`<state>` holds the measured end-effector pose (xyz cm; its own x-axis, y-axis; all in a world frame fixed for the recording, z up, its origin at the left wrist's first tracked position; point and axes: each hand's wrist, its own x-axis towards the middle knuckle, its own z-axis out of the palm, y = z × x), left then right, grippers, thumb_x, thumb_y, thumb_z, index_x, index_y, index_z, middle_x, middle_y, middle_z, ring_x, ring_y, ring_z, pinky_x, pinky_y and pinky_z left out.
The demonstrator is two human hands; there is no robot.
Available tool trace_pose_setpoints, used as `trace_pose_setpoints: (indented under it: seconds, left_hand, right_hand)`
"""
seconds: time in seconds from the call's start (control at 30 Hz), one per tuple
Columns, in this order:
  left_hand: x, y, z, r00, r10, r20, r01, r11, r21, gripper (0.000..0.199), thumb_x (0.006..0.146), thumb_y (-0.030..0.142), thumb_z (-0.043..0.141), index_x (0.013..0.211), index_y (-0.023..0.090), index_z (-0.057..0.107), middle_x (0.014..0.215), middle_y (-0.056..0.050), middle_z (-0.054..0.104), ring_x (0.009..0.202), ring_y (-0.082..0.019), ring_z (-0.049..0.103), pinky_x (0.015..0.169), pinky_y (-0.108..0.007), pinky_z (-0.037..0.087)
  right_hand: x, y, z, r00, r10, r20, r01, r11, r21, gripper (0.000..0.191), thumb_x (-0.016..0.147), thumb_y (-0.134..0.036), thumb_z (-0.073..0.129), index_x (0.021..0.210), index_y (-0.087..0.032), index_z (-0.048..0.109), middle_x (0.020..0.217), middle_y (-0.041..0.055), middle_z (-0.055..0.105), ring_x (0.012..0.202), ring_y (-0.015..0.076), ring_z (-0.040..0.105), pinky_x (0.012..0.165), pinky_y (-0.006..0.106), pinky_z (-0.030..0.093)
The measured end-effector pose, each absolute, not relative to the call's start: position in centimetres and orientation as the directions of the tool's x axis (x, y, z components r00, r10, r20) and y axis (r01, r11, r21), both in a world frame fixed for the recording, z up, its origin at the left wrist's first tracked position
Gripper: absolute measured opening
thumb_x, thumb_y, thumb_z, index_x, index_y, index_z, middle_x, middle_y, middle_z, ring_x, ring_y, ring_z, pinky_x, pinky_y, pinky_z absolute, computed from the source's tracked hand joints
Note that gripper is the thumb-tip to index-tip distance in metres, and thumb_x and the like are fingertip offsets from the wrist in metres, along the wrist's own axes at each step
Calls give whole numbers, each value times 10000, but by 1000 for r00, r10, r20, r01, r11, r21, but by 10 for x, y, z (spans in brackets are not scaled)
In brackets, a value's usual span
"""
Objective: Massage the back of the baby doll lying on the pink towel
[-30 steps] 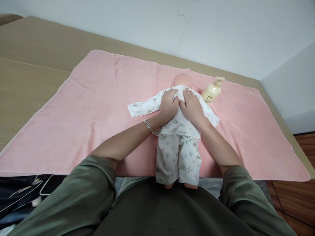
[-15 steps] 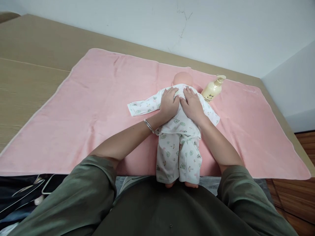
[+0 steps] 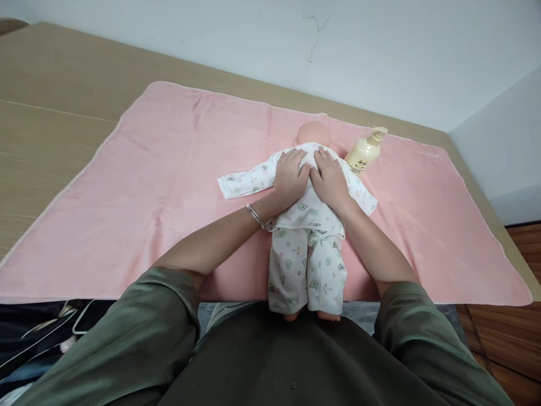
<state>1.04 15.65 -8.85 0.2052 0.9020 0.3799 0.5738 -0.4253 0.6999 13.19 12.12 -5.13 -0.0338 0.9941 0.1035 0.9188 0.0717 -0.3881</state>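
Note:
A baby doll (image 3: 307, 217) in white printed pyjamas lies on a pink mat (image 3: 177, 169), its back upward and its head away from me. Flat on the left side of its upper back rests my left hand (image 3: 291, 176), fingers stretched out. My right hand (image 3: 330, 179) lies open on the right side of the same back, the thumbs close together in the middle. The doll's feet point toward me at the mat's near edge. Its face is hidden, and no hands show at the sleeve ends.
A pale yellow pump bottle (image 3: 366, 151) is on the mat by the doll's right sleeve. Under the mat is a wooden table (image 3: 54, 73) that meets a white wall (image 3: 380, 62) at the back. Dark items with a phone-like object (image 3: 88, 317) are at lower left.
Both hands stay on the doll's back with hardly any shift. The whole view has moved very slightly.

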Motion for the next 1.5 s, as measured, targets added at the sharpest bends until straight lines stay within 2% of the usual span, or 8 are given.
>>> trace_pose_setpoints:
  seconds: [0.13,0.27,0.4,0.53,0.8,1.0,1.27,1.5]
  left_hand:
    - [10,152,-86,234,897,375,617,-435,656,423,918,211,406,1290,127,588,1397,-112,609,1370,-239,505,1269,-441,277]
    - [9,145,-79,294,885,361,663,-461,590,449,939,238,396,1336,108,559,1446,-132,566,1427,-264,443,1279,-474,234]
    - [8,148,-75,290,905,311,679,-423,600,454,937,242,404,1344,113,559,1444,-125,567,1418,-259,449,1267,-463,262]
    - [7,154,-74,286,914,289,670,-406,622,445,935,257,409,1325,121,574,1420,-121,587,1386,-253,477,1262,-456,270]
    - [9,148,-74,325,897,301,707,-441,553,488,943,222,356,1383,108,533,1485,-126,529,1438,-270,419,1267,-506,226]
    - [9,143,-73,335,887,316,726,-457,513,491,935,222,381,1386,103,534,1495,-134,517,1438,-288,420,1259,-511,236]
    - [7,147,-72,346,892,292,720,-452,527,475,949,247,386,1389,138,531,1481,-120,533,1421,-271,439,1251,-507,266]
    - [14,128,-63,419,854,309,769,-515,378,510,985,218,284,1399,-2,485,1503,-232,465,1447,-366,392,1235,-524,260]
  right_hand:
    - [136,123,-51,-43,994,104,912,82,-403,591,983,-293,303,1528,-70,359,1625,128,301,1536,301,223,1267,515,180]
    - [140,125,-49,8,997,73,918,22,-396,632,990,-338,328,1536,-19,315,1625,196,267,1538,328,199,1266,497,180]
    - [133,117,-42,20,999,49,953,-4,-303,629,999,-327,322,1522,22,301,1597,262,289,1526,360,223,1241,547,213]
    - [124,105,-36,11,999,41,972,-1,-235,595,1003,-277,294,1514,26,324,1567,271,345,1502,375,281,1234,552,225]
    - [136,116,-45,-16,993,120,915,63,-399,575,1027,-384,258,1478,-70,426,1549,193,421,1499,318,314,1227,534,257]
    - [141,125,-46,-10,996,90,914,45,-404,593,1024,-435,302,1482,-77,420,1576,189,380,1516,295,281,1244,511,212]
    - [135,111,-37,-18,1000,16,928,22,-373,676,1012,-458,280,1534,-32,324,1605,210,306,1530,333,228,1247,546,179]
    - [150,126,-49,-34,996,86,906,67,-419,633,1028,-423,217,1508,-43,377,1594,188,345,1520,290,272,1249,518,206]
